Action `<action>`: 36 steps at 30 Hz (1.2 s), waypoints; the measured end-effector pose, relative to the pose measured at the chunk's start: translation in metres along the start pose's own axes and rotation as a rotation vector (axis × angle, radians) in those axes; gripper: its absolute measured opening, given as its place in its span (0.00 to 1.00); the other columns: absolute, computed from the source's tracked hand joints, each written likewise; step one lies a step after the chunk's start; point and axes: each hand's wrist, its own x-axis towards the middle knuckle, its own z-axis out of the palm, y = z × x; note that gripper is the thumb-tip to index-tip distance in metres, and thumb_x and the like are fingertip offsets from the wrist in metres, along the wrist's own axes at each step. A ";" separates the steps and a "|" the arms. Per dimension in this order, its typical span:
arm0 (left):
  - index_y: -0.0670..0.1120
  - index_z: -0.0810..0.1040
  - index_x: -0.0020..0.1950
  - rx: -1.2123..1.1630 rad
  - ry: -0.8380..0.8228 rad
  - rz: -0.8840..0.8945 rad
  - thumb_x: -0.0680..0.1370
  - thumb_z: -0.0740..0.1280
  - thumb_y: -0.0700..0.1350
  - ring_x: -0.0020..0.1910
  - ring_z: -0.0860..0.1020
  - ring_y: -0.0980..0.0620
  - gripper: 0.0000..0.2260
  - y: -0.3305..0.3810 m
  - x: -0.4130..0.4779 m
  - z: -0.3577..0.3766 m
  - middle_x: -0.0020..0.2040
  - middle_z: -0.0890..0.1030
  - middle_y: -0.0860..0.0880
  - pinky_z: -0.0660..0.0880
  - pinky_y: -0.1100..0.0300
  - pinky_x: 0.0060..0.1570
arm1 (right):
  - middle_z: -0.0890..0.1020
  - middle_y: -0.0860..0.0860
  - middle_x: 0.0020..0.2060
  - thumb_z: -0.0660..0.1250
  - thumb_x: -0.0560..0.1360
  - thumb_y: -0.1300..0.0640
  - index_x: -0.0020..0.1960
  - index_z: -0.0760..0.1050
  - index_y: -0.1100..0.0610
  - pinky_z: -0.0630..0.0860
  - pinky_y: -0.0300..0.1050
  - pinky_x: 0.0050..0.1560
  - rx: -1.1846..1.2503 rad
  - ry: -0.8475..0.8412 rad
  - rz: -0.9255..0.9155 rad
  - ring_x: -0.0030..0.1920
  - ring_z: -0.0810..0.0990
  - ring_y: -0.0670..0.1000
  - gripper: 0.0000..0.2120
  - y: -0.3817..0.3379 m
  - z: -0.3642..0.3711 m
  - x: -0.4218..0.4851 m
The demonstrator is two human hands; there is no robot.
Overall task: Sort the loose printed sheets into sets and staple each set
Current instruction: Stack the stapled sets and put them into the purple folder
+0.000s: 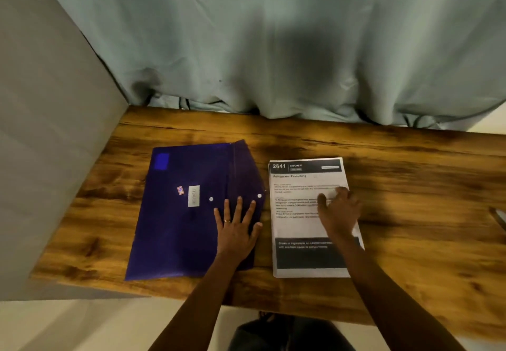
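— A grey-green curtain [273,49] hangs behind a wooden table [410,175]. Where are the papers?

— The stack of printed sheets [298,230] lies flat under the right hand [339,211], just right of the left hand [236,230]. Its top page is headed "2641 Kitchen".

— And what is the left hand doing?

— It rests palm-down on a purple folder [178,227], its fingers [239,208] straight and spread, gripping nothing. One finger wears a ring [227,221]. Two white snap studs [211,199] sit just beyond the fingertips.

— Are the right fingers gripping a page?

— They touch the stack's top sheet near its middle, somewhat bent. They are blurred, so whether they pinch any paper cannot be told.
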 end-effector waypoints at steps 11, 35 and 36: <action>0.48 0.43 0.78 -0.039 -0.074 -0.066 0.60 0.21 0.74 0.73 0.36 0.33 0.53 0.026 0.003 -0.005 0.77 0.40 0.38 0.31 0.42 0.69 | 0.62 0.62 0.68 0.71 0.71 0.43 0.72 0.54 0.63 0.64 0.58 0.66 -0.090 -0.345 0.321 0.68 0.63 0.63 0.42 0.017 -0.024 0.010; 0.48 0.40 0.77 0.034 -0.092 -0.095 0.60 0.24 0.76 0.73 0.36 0.31 0.53 0.031 0.003 -0.004 0.76 0.39 0.37 0.33 0.40 0.70 | 0.81 0.55 0.55 0.69 0.75 0.57 0.60 0.73 0.59 0.76 0.41 0.34 0.316 -0.592 0.341 0.43 0.81 0.53 0.16 0.029 -0.044 0.028; 0.48 0.40 0.77 0.036 -0.095 -0.091 0.59 0.23 0.76 0.73 0.37 0.31 0.53 0.031 0.003 -0.004 0.76 0.39 0.36 0.33 0.40 0.70 | 0.80 0.53 0.54 0.69 0.75 0.58 0.61 0.72 0.59 0.77 0.43 0.37 0.341 -0.595 0.320 0.47 0.82 0.56 0.16 0.029 -0.048 0.026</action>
